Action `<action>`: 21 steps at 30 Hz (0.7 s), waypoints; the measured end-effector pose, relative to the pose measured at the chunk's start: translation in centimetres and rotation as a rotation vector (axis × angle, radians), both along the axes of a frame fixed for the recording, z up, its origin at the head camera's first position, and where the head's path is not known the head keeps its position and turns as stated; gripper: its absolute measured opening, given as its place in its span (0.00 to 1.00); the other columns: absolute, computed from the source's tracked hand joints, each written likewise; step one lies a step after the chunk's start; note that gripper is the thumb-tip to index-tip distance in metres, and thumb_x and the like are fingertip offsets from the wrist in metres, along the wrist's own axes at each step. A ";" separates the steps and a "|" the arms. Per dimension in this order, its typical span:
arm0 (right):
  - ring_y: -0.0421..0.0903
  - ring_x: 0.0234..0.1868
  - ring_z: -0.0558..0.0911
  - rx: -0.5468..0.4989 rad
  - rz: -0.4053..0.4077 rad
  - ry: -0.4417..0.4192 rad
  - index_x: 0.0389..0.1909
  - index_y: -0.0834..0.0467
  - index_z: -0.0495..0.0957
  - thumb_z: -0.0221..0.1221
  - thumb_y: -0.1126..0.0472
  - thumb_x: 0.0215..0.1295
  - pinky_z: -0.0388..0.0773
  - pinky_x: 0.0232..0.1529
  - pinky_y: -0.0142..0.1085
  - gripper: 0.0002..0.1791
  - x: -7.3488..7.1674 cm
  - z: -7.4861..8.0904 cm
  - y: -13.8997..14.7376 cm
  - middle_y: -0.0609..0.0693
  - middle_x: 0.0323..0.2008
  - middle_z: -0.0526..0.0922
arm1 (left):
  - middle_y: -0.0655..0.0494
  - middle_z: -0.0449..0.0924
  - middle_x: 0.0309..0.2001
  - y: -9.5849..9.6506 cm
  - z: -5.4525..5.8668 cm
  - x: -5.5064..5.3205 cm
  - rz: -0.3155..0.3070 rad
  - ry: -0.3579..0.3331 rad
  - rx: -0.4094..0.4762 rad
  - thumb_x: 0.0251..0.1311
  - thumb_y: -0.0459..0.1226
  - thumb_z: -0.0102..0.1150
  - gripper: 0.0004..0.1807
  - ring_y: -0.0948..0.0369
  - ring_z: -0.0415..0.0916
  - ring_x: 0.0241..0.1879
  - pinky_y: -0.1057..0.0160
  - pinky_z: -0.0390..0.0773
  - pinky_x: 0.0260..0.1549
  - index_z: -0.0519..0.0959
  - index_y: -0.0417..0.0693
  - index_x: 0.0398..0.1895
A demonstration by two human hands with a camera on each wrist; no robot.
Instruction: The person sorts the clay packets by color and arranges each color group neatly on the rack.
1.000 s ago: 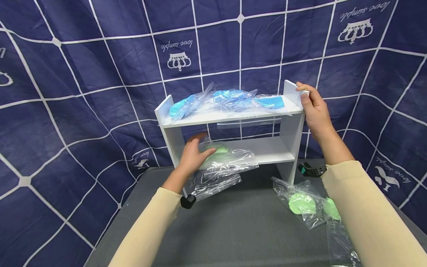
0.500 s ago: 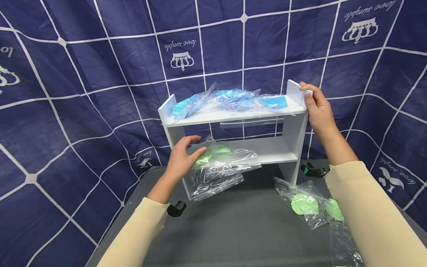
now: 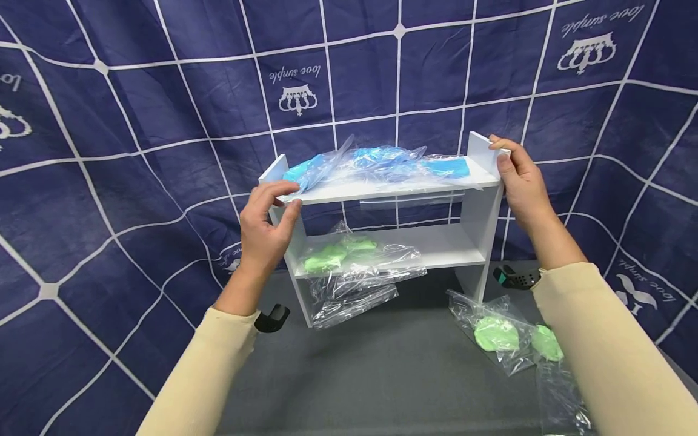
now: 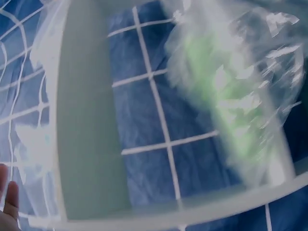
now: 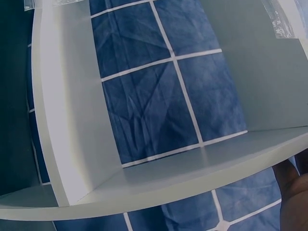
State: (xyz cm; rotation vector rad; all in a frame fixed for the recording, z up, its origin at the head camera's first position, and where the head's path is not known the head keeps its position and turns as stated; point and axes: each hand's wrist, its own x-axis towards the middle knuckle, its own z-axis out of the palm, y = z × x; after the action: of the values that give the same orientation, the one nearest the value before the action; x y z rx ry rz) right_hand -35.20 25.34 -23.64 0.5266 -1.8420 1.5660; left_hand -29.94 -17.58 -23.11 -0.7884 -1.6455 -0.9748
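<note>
A small white two-tier shelf (image 3: 438, 242) stands ahead of me. My right hand (image 3: 522, 188) grips the upright panel at its top right end. My left hand (image 3: 264, 227) is at the top left corner, fingers loosely bent and thumb apart, close to a blue item in a clear bag (image 3: 306, 171); contact with it cannot be told. Two more bagged blue items, one in the middle (image 3: 376, 156) and one at the right (image 3: 447, 166), lie on the top board. Bagged light-green pieces (image 3: 327, 257) rest on the lower board, the plastic hanging over its front.
More bagged green pieces (image 3: 496, 333) lie on the dark grey tabletop (image 3: 382, 375), right of the shelf and partly behind my right sleeve (image 3: 616, 345). A blue cloth with white lines (image 3: 360, 79) hangs behind and at both sides.
My left hand has drawn back from the bagged green pieces on the lower board and risen to the top left corner. The right hand keeps its grip on the shelf.
</note>
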 end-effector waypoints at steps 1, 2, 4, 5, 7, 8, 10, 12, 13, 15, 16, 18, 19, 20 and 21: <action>0.41 0.77 0.61 0.008 -0.007 -0.004 0.58 0.50 0.75 0.46 0.53 0.77 0.56 0.71 0.25 0.16 0.0 0.0 0.0 0.49 0.75 0.65 | 0.44 0.85 0.45 -0.3 0.4 -0.3 0.011 0.016 0.014 0.58 0.31 0.63 0.11 0.59 0.77 0.48 0.64 0.73 0.46 0.84 0.40 0.44; 0.42 0.77 0.61 0.008 -0.007 -0.004 0.58 0.50 0.75 0.46 0.53 0.77 0.57 0.70 0.25 0.16 0.1 0.0 0.0 0.50 0.75 0.65 | 0.44 0.85 0.46 -0.6 0.9 -0.6 0.025 0.020 0.034 0.58 0.32 0.63 0.11 0.59 0.75 0.49 0.65 0.71 0.46 0.84 0.40 0.44; 0.42 0.77 0.61 0.012 -0.014 0.003 0.58 0.50 0.75 0.46 0.53 0.77 0.57 0.70 0.25 0.16 0.1 0.0 0.1 0.51 0.75 0.65 | 0.44 0.84 0.50 -1.3 1.6 -1.2 0.066 -0.010 0.077 0.59 0.34 0.61 0.12 0.57 0.73 0.52 0.66 0.68 0.48 0.84 0.39 0.45; 0.42 0.77 0.61 0.013 -0.016 0.006 0.58 0.51 0.75 0.45 0.53 0.77 0.57 0.71 0.25 0.16 0.1 0.0 0.1 0.51 0.75 0.65 | 0.45 0.83 0.51 -1.7 1.9 -1.5 0.088 -0.045 0.103 0.60 0.35 0.60 0.13 0.57 0.72 0.53 0.67 0.67 0.50 0.83 0.40 0.47; 0.42 0.77 0.61 0.022 -0.018 0.013 0.58 0.52 0.74 0.45 0.53 0.78 0.55 0.72 0.28 0.17 0.1 0.1 0.2 0.52 0.75 0.65 | 0.48 0.81 0.56 -2.4 2.3 -2.1 0.120 -0.143 0.142 0.63 0.38 0.58 0.16 0.56 0.70 0.56 0.67 0.65 0.52 0.81 0.43 0.53; 0.42 0.77 0.61 0.031 -0.022 0.015 0.59 0.53 0.74 0.44 0.53 0.78 0.54 0.73 0.29 0.17 0.1 0.1 0.2 0.52 0.75 0.64 | 0.51 0.79 0.59 -2.7 2.5 -2.4 0.122 -0.205 0.155 0.64 0.39 0.57 0.18 0.57 0.69 0.59 0.67 0.64 0.55 0.80 0.46 0.56; 0.42 0.77 0.61 0.055 -0.040 0.010 0.60 0.53 0.73 0.44 0.53 0.78 0.53 0.74 0.31 0.17 0.1 0.1 0.2 0.51 0.76 0.64 | 0.56 0.75 0.64 -3.3 2.8 -2.9 0.099 -0.331 0.169 0.67 0.41 0.56 0.22 0.59 0.67 0.64 0.65 0.65 0.59 0.76 0.52 0.63; 0.41 0.77 0.60 0.073 -0.057 0.006 0.60 0.54 0.72 0.43 0.54 0.78 0.52 0.75 0.32 0.18 0.1 0.1 0.1 0.51 0.76 0.64 | 0.58 0.72 0.67 -3.5 2.9 -3.4 0.047 -0.444 0.188 0.69 0.43 0.54 0.23 0.61 0.66 0.67 0.62 0.65 0.63 0.73 0.56 0.67; 0.41 0.77 0.60 0.083 -0.068 0.004 0.60 0.53 0.72 0.43 0.54 0.78 0.52 0.75 0.32 0.17 0.1 0.1 0.1 0.52 0.76 0.63 | 0.59 0.71 0.68 -3.6 3.0 -3.8 0.023 -0.494 0.199 0.70 0.44 0.53 0.23 0.62 0.66 0.67 0.61 0.66 0.65 0.72 0.57 0.67; 0.41 0.77 0.60 0.088 -0.084 0.002 0.60 0.54 0.71 0.42 0.54 0.79 0.52 0.75 0.32 0.17 0.1 0.1 0.1 0.52 0.76 0.64 | 0.57 0.72 0.67 -3.4 3.0 -4.4 -0.026 -0.560 0.228 0.72 0.45 0.52 0.22 0.62 0.68 0.65 0.61 0.67 0.64 0.73 0.56 0.67; 0.41 0.77 0.60 0.088 -0.089 0.004 0.60 0.54 0.71 0.42 0.54 0.79 0.52 0.75 0.32 0.17 0.1 0.1 0.1 0.52 0.76 0.64 | 0.54 0.73 0.66 -3.3 3.0 -4.8 -0.047 -0.578 0.239 0.72 0.45 0.51 0.21 0.62 0.69 0.64 0.62 0.66 0.64 0.74 0.54 0.66; 0.41 0.77 0.60 0.090 -0.094 0.003 0.60 0.55 0.71 0.42 0.54 0.79 0.52 0.74 0.31 0.18 0.2 0.2 0.0 0.53 0.75 0.64 | 0.53 0.75 0.66 -3.0 2.9 -5.4 -0.064 -0.603 0.250 0.73 0.46 0.51 0.21 0.63 0.69 0.63 0.65 0.66 0.64 0.77 0.51 0.64; 0.41 0.77 0.61 0.090 -0.097 0.001 0.60 0.55 0.71 0.42 0.54 0.79 0.52 0.74 0.31 0.18 0.2 0.2 0.0 0.52 0.75 0.64 | 0.53 0.75 0.66 -2.9 2.9 -5.6 -0.065 -0.608 0.246 0.73 0.46 0.50 0.21 0.64 0.69 0.64 0.66 0.65 0.65 0.77 0.49 0.63; 0.41 0.77 0.61 0.088 -0.098 0.000 0.61 0.55 0.71 0.42 0.54 0.79 0.52 0.74 0.31 0.18 0.2 0.2 0.0 0.52 0.75 0.64 | 0.54 0.75 0.67 -2.8 2.8 -5.9 -0.068 -0.607 0.241 0.74 0.46 0.49 0.21 0.65 0.68 0.66 0.66 0.63 0.66 0.78 0.47 0.62; 0.41 0.77 0.60 0.088 -0.100 -0.003 0.61 0.55 0.70 0.42 0.54 0.79 0.53 0.73 0.31 0.18 0.2 0.2 0.0 0.52 0.75 0.64 | 0.55 0.75 0.68 -2.6 2.7 -6.0 -0.071 -0.608 0.233 0.74 0.47 0.49 0.22 0.65 0.67 0.68 0.65 0.61 0.69 0.78 0.45 0.61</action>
State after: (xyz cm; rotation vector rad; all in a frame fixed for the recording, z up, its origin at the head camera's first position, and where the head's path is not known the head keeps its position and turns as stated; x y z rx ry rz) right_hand -34.96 25.34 -23.43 0.4641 -1.9164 1.4266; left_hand -35.98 -20.21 -20.45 -0.4089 -1.9672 -1.5304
